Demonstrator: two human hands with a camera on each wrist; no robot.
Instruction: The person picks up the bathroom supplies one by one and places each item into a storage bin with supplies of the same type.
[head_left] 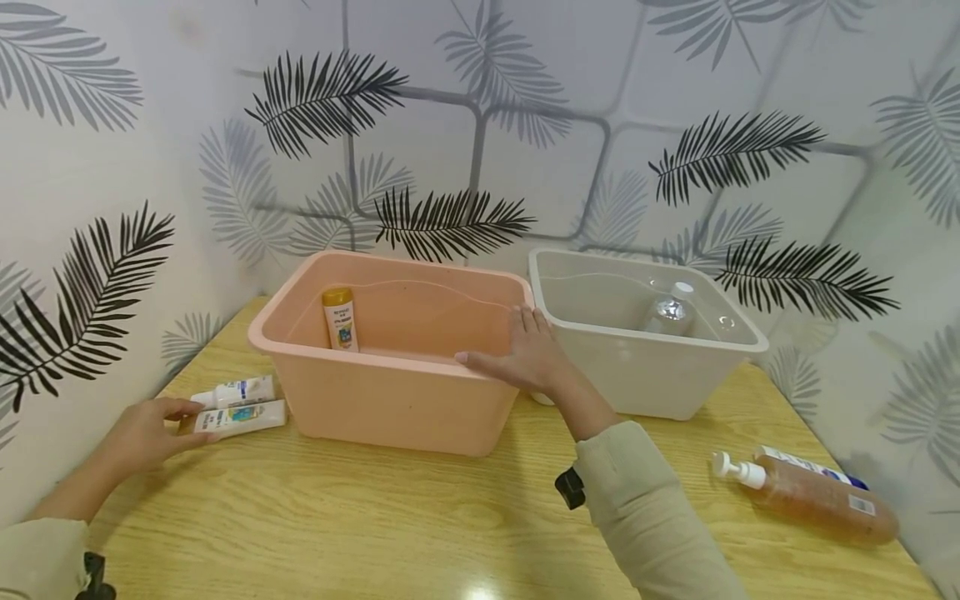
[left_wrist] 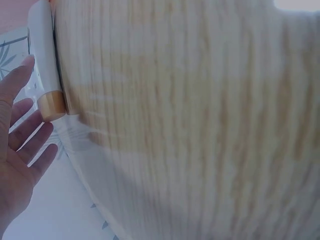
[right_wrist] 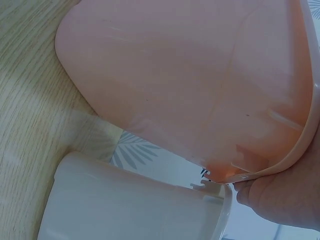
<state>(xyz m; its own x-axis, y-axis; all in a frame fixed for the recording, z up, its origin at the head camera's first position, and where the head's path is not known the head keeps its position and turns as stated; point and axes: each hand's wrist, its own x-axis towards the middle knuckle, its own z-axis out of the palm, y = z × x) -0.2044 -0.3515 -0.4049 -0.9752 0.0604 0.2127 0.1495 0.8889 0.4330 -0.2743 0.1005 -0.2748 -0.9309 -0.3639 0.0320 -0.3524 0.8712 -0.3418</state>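
My left hand (head_left: 150,433) is at the capped end of a white squeeze tube (head_left: 240,419) lying on the table, thumb and fingers spread apart on either side of its gold cap (left_wrist: 52,106). A second white tube (head_left: 251,390), white-capped, lies right behind it. My right hand (head_left: 531,354) rests on the near right corner of the pink bin (head_left: 397,408), its thumb along the front rim and its fingers straight over the side rim. Inside that bin, a white bottle with a yellow cap (head_left: 341,321) stands against the left part.
Close to the pink bin's right side stands a white bin (head_left: 622,375) with a clear bottle (head_left: 670,312) in it. An amber pump bottle (head_left: 817,500) and a white tube with a blue cap (head_left: 810,467) lie at the table's right. A patterned wall (head_left: 450,142) rises behind.
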